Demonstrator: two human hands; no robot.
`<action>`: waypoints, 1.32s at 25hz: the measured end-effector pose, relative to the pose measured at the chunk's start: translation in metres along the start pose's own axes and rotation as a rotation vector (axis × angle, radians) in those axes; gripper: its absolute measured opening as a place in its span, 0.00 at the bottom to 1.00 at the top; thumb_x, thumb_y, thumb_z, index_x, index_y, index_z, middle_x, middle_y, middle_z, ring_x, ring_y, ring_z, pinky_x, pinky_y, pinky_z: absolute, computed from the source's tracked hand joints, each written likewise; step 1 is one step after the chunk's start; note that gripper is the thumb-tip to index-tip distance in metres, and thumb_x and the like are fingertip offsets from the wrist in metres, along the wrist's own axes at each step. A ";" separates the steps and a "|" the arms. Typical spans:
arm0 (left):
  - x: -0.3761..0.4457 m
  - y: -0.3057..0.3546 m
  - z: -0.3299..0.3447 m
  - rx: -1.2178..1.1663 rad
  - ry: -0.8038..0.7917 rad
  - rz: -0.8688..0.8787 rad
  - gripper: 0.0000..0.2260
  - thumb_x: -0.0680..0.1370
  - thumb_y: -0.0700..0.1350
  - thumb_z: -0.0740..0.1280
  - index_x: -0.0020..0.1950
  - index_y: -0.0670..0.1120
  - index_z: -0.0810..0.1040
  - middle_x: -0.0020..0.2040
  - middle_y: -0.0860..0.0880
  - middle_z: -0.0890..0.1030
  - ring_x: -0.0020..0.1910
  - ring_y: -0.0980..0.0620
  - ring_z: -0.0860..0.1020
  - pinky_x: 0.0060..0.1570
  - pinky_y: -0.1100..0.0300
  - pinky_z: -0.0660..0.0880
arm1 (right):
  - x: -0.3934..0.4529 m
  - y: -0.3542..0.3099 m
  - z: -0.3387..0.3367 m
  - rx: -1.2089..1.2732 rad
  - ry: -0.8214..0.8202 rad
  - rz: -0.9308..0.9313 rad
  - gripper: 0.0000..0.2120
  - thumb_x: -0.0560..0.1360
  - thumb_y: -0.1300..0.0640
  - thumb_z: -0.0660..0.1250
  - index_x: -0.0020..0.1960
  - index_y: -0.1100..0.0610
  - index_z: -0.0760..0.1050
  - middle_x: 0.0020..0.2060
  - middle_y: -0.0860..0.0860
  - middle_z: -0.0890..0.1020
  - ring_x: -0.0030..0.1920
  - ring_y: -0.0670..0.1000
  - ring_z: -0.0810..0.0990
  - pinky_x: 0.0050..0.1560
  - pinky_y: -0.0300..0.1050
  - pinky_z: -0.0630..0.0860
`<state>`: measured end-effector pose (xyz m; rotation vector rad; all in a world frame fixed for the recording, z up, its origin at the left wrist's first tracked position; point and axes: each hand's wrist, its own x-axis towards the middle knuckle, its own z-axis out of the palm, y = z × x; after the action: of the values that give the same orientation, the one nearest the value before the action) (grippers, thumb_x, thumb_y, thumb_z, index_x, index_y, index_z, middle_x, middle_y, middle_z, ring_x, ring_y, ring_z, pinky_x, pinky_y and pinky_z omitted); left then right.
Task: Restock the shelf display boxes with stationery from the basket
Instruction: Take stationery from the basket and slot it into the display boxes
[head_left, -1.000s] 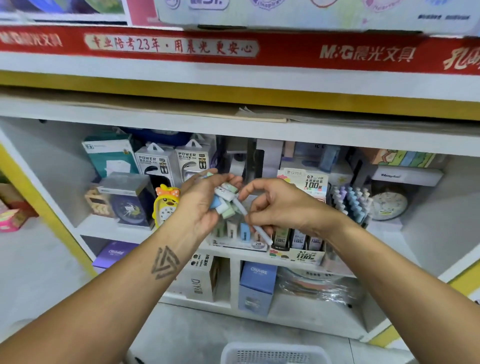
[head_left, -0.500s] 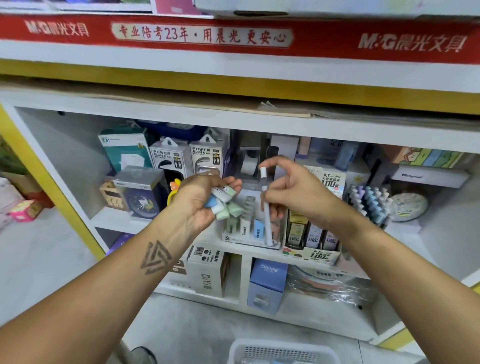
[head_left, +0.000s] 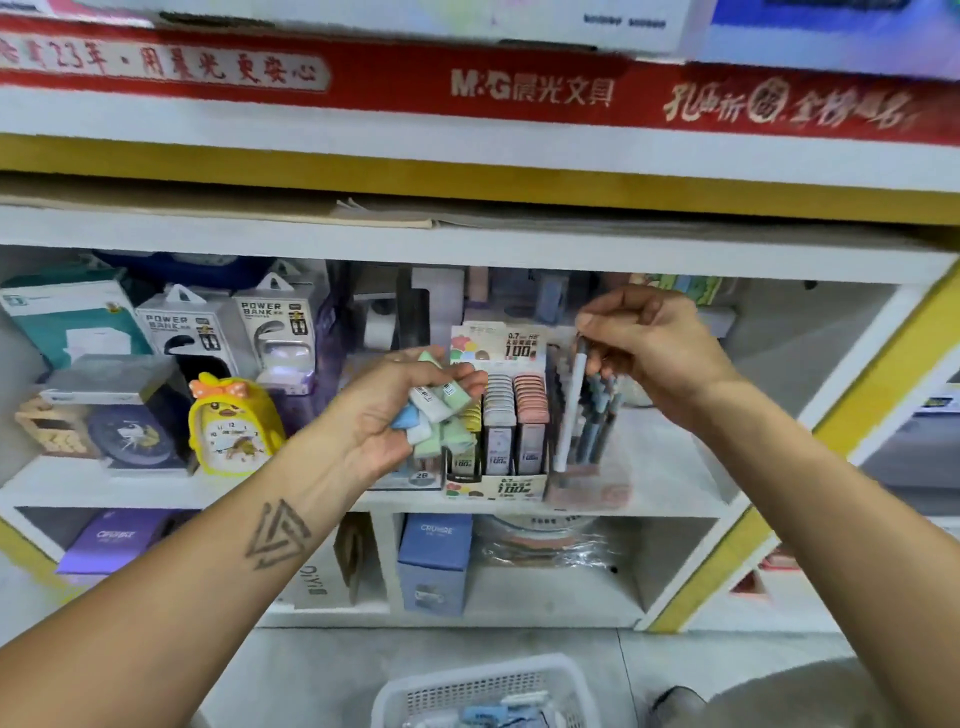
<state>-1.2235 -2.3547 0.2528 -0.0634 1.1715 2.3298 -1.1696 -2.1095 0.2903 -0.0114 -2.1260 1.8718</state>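
Note:
My left hand (head_left: 400, 410) is closed around a bunch of small pastel erasers (head_left: 434, 413), green, white and blue, held in front of the shelf. My right hand (head_left: 649, 348) pinches the top of a white pen (head_left: 569, 410), which hangs upright with its tip down in a clear pen display box (head_left: 592, 483) that holds several blue pens. Left of that box stands a pencil-lead display box (head_left: 498, 486) with rows of small cases. The white basket (head_left: 467, 680) sits on the floor below, with stationery inside.
On the shelf (head_left: 665, 467) to the left stand a yellow duck alarm clock (head_left: 228, 426), power bank boxes (head_left: 223, 332) and a dark clock box (head_left: 124, 415). Blue and purple boxes (head_left: 434, 561) fill the lower shelf. A red sign band (head_left: 519, 88) runs overhead.
My right hand carried the white pen from the middle, beside the erasers, over to the right and lowered it into the pen display box. The view shifted right. My left hand kept the erasers.

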 end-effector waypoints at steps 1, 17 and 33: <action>0.003 -0.007 0.008 0.002 -0.012 -0.011 0.16 0.75 0.25 0.61 0.61 0.36 0.74 0.45 0.34 0.84 0.46 0.39 0.85 0.42 0.49 0.83 | -0.006 0.000 -0.013 -0.039 0.046 -0.016 0.03 0.75 0.67 0.72 0.48 0.67 0.78 0.29 0.58 0.82 0.26 0.53 0.78 0.28 0.42 0.76; 0.013 -0.056 0.044 0.026 -0.069 -0.046 0.17 0.73 0.24 0.62 0.61 0.35 0.74 0.53 0.30 0.81 0.51 0.35 0.83 0.44 0.46 0.82 | -0.030 0.033 -0.062 -0.577 0.016 -0.117 0.11 0.74 0.63 0.75 0.40 0.51 0.77 0.33 0.54 0.84 0.35 0.51 0.86 0.42 0.51 0.85; 0.012 -0.057 0.041 0.016 -0.075 -0.075 0.17 0.73 0.24 0.63 0.59 0.36 0.75 0.49 0.31 0.82 0.50 0.35 0.84 0.42 0.48 0.82 | -0.032 0.033 -0.049 -1.028 -0.180 -0.141 0.05 0.77 0.52 0.72 0.49 0.51 0.86 0.40 0.41 0.81 0.42 0.42 0.78 0.46 0.41 0.74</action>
<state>-1.1986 -2.2908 0.2334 -0.0139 1.1317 2.2376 -1.1346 -2.0638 0.2560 0.0792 -2.8629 0.5606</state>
